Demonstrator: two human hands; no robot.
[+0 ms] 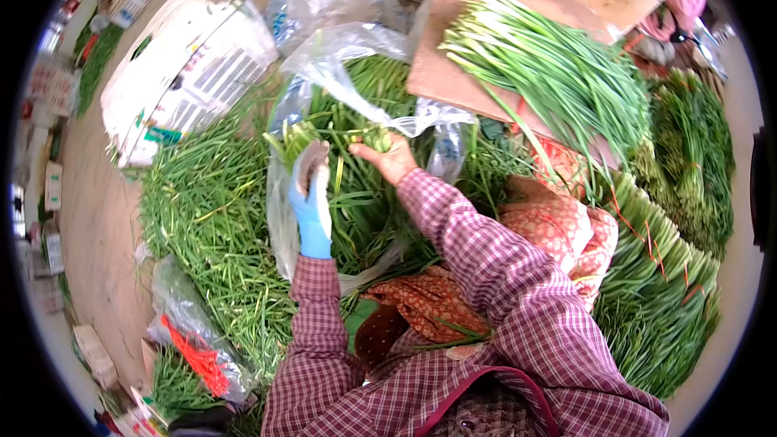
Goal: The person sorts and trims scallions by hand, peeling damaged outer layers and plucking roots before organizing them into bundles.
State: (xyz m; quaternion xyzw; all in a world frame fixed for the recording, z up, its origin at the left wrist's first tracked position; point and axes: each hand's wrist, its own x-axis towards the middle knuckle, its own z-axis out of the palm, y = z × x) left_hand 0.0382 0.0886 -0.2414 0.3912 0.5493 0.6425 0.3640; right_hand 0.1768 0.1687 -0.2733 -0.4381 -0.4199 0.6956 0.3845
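My left hand (311, 198), in a blue and grey glove, is closed around a bunch of green stalks (291, 142) at the left side of an open clear plastic bag (279, 235). My bare right hand (390, 159) has its fingers closed on another bunch of stalks (374, 137) at the bag's right side. Between and below both hands, long green leaves (356, 202) fill the bag. Its crumpled upper rim lies just beyond my hands.
Loose green leaves (210, 218) are heaped to the left. A white carton (190, 57) stands at the upper left. A cardboard sheet (433, 65) carries a bundle of long stalks (558, 73). More bundles (655, 316) lie at the right. Red ties (197, 356) rest on plastic at the lower left.
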